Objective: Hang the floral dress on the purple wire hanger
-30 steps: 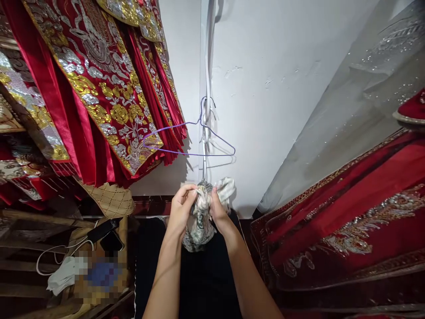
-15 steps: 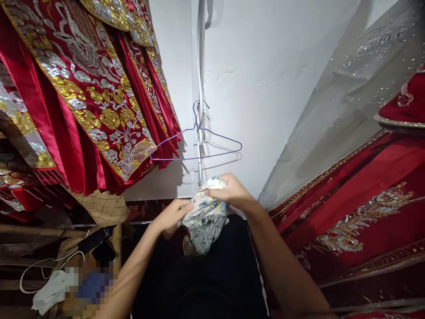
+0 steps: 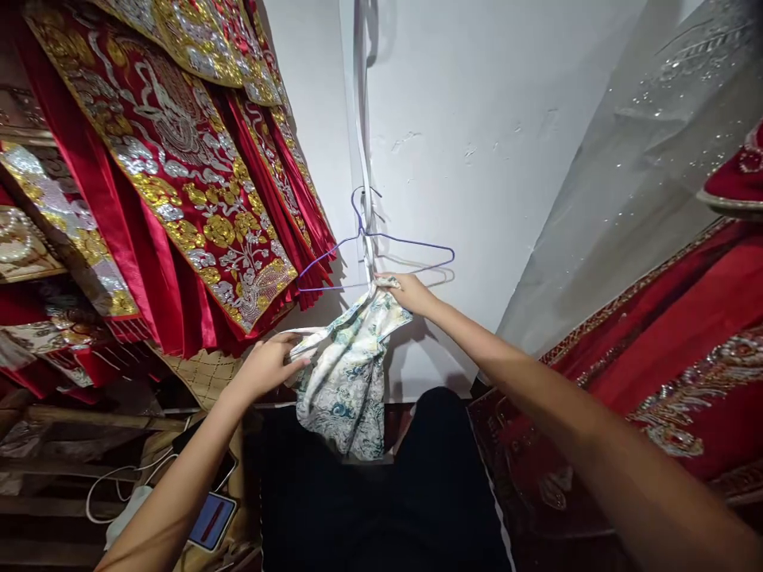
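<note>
- While the patterned cloth [image 3: 349, 381] is held up before the white wall [image 3: 477, 159], it is gripped at two points, the hands being well apart.
- The right hand [image 3: 411, 292] is closed on the cloth's upper edge, just below the purple wire hanger [image 3: 381, 254].
- The left hand [image 3: 268, 367] is clamped on the cloth's left corner, lower down.
- Red embroidered garments [image 3: 191, 199] are hung at the left; more red fabric [image 3: 656, 381] is seen at the right.
- A phone [image 3: 213, 520] is noted at the lower left.
</note>
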Action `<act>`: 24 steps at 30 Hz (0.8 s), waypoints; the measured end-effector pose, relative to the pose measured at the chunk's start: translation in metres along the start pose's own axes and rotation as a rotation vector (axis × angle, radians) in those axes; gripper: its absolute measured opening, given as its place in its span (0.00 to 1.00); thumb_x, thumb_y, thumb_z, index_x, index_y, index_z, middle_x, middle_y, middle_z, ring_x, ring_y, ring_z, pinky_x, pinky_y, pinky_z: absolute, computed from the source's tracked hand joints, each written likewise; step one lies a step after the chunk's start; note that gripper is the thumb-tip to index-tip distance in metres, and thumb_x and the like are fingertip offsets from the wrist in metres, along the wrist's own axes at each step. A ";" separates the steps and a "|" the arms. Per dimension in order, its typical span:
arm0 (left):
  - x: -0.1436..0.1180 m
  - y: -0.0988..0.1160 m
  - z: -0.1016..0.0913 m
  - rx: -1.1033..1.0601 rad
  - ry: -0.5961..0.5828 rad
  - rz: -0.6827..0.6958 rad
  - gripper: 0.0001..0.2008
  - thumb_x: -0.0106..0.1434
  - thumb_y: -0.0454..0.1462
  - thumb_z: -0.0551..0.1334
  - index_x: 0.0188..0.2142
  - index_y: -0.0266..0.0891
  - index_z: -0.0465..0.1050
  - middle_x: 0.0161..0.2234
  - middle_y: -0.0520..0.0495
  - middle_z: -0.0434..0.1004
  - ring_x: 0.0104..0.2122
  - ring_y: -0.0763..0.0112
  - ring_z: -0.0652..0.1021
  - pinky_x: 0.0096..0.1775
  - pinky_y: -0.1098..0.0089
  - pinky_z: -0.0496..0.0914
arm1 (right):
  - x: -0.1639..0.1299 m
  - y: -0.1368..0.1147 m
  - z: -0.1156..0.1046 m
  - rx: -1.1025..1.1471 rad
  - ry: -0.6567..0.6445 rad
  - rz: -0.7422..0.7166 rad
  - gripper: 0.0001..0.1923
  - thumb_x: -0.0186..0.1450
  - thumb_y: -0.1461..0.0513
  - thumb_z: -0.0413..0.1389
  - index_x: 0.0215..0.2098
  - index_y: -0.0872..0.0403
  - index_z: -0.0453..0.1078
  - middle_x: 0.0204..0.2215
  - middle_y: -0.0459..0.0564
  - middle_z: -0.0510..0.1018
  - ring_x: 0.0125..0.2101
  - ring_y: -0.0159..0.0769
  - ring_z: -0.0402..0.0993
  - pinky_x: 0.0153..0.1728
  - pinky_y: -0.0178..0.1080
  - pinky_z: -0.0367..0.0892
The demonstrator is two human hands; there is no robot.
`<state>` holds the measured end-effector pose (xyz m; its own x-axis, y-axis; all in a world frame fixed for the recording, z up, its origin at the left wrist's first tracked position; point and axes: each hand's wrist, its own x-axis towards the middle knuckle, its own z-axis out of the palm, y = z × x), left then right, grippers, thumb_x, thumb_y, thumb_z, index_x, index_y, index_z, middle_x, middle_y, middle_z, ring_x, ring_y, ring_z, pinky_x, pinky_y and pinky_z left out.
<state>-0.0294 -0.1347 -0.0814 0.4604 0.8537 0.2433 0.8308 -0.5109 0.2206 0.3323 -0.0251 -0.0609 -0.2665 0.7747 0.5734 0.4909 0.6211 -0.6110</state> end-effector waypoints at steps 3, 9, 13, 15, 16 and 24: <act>0.007 -0.005 -0.002 -0.122 0.074 0.001 0.19 0.68 0.50 0.56 0.36 0.43 0.81 0.56 0.44 0.76 0.51 0.56 0.78 0.52 0.62 0.71 | -0.008 0.014 -0.008 -0.045 -0.062 0.042 0.17 0.61 0.64 0.54 0.45 0.53 0.80 0.42 0.50 0.84 0.44 0.44 0.79 0.47 0.43 0.71; 0.028 0.002 -0.008 -0.188 0.224 0.032 0.17 0.69 0.45 0.55 0.37 0.40 0.80 0.57 0.42 0.76 0.55 0.54 0.76 0.58 0.57 0.69 | -0.026 0.000 -0.041 -0.052 -0.144 0.008 0.13 0.61 0.64 0.55 0.41 0.54 0.80 0.35 0.48 0.84 0.39 0.41 0.80 0.39 0.38 0.69; 0.053 0.020 -0.024 -0.150 0.334 0.094 0.16 0.70 0.41 0.50 0.35 0.39 0.75 0.66 0.42 0.65 0.64 0.56 0.68 0.64 0.56 0.63 | -0.030 -0.011 -0.046 -0.050 -0.171 -0.031 0.16 0.60 0.67 0.55 0.43 0.51 0.80 0.37 0.47 0.84 0.41 0.42 0.80 0.43 0.39 0.69; 0.068 0.024 -0.031 -0.095 0.353 0.093 0.16 0.69 0.40 0.49 0.33 0.38 0.73 0.67 0.39 0.62 0.66 0.55 0.65 0.65 0.56 0.62 | -0.030 -0.014 -0.047 -0.053 -0.162 -0.026 0.16 0.59 0.67 0.56 0.43 0.51 0.80 0.37 0.46 0.84 0.41 0.42 0.80 0.42 0.39 0.70; 0.075 0.023 -0.033 -0.066 0.331 0.081 0.15 0.68 0.40 0.50 0.33 0.38 0.73 0.66 0.38 0.63 0.66 0.54 0.65 0.65 0.56 0.62 | -0.031 -0.014 -0.047 -0.064 -0.156 -0.022 0.16 0.59 0.68 0.56 0.42 0.50 0.80 0.37 0.46 0.85 0.41 0.42 0.80 0.42 0.39 0.70; 0.093 -0.025 -0.020 -0.023 -0.167 -0.149 0.15 0.61 0.43 0.54 0.35 0.39 0.78 0.45 0.38 0.83 0.50 0.48 0.80 0.55 0.56 0.71 | -0.036 -0.018 -0.038 -0.041 -0.101 -0.009 0.13 0.59 0.67 0.57 0.39 0.52 0.80 0.38 0.48 0.84 0.41 0.43 0.80 0.42 0.40 0.70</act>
<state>-0.0134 -0.0450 -0.0458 0.3803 0.9237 0.0474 0.8870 -0.3787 0.2643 0.3649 -0.0685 -0.0496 -0.3522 0.7786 0.5194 0.5209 0.6241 -0.5824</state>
